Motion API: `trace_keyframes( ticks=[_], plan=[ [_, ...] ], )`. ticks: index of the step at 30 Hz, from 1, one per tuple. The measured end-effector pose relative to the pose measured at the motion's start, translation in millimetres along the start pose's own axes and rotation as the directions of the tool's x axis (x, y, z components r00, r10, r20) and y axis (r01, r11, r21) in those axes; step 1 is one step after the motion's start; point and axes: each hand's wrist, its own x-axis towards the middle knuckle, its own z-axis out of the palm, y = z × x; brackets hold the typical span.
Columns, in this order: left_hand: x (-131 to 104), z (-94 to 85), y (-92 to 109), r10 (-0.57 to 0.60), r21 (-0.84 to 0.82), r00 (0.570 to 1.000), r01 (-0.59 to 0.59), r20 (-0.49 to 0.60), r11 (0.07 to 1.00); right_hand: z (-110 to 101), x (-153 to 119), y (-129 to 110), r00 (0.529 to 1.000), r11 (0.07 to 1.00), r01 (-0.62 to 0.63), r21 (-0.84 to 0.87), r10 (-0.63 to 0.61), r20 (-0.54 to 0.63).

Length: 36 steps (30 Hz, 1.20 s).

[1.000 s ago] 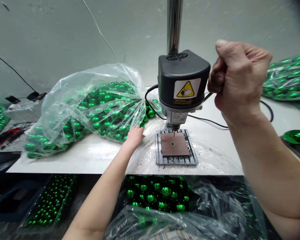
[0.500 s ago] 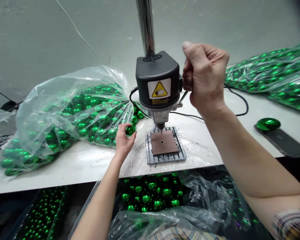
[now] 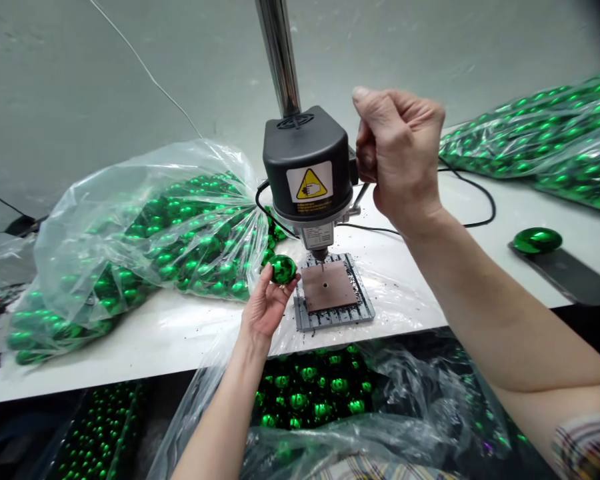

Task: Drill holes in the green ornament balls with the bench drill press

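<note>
- My left hand [image 3: 265,308], palm up, fingers clamped on a green ball [image 3: 283,269], just left of the drill plate [image 3: 329,287].
- My right hand [image 3: 399,155] raised, fist closed round the press handle [image 3: 361,195]; forearm slopes down to the right.

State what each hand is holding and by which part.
The left hand holds a green ball by its sides, between the fingertips. The right hand is closed around the drill press lever; the lever itself is mostly hidden.
</note>
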Motion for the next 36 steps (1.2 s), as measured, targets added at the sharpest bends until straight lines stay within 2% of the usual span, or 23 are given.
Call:
trace_keyframes(
  ticks=[4, 8, 11, 19, 25, 28, 31, 34, 36],
  plan=[
    [0.5, -1.5, -8.1, -0.049, 0.002, 0.998, 0.049, 0.026, 0.999, -0.4, 1.3, 1.7, 1.0, 1.0, 0.01, 0.021, -0.01, 0.014],
    [-5.0, -1.4, -2.1, -0.079, 0.021, 0.991, 0.078, 0.11, 0.997, -0.5, 1.7, 1.9, 1.0, 0.999, 0.014, 0.039, -0.014, 0.011],
    [-11.7, -2.3, 2.5, -0.117, 0.038, 0.984, 0.113, 0.132, 0.993, -1.0, 1.8, 2.2, 1.0, 0.999, 0.016, 0.032, -0.016, 0.011],
    [-17.1, -2.5, -12.6, -0.003, 0.119, 0.993, -0.011, 0.119, 0.993, -2.8, 1.6, 2.6, 0.998, 0.998, 0.059, 0.021, -0.06, 0.035],
    [-16.2, 4.2, -17.1, -0.086, 0.04, 0.99, 0.082, 0.113, 0.996, -2.5, 1.5, 3.4, 0.996, 0.997, 0.081, 0.006, -0.081, 0.035],
    [-18.1, 4.9, -21.8, -0.087, 0.071, 0.992, 0.08, 0.091, 0.994, -0.6, 0.2, 1.0, 0.998, 0.998, 0.063, -0.015, -0.062, 0.027],
    [-16.4, 4.2, -31.9, 0.016, 0.215, 0.997, -0.031, 0.072, 0.976, 2.1, -1.3, -2.7, 1.0, 0.999, 0.028, -0.033, -0.028, -0.003],
    [-8.6, 2.4, -44.1, 0.204, 0.402, 0.978, -0.2, 0.035, 0.893, 3.3, -1.0, -3.5, 1.0, 0.999, 0.013, -0.05, -0.014, -0.018],
    [-0.7, 0.8, -51.3, 0.272, 0.481, 0.961, -0.256, 0.037, 0.839, 2.7, 0.3, -1.9, 0.999, 0.998, 0.035, -0.048, -0.035, -0.003]
  ],
)
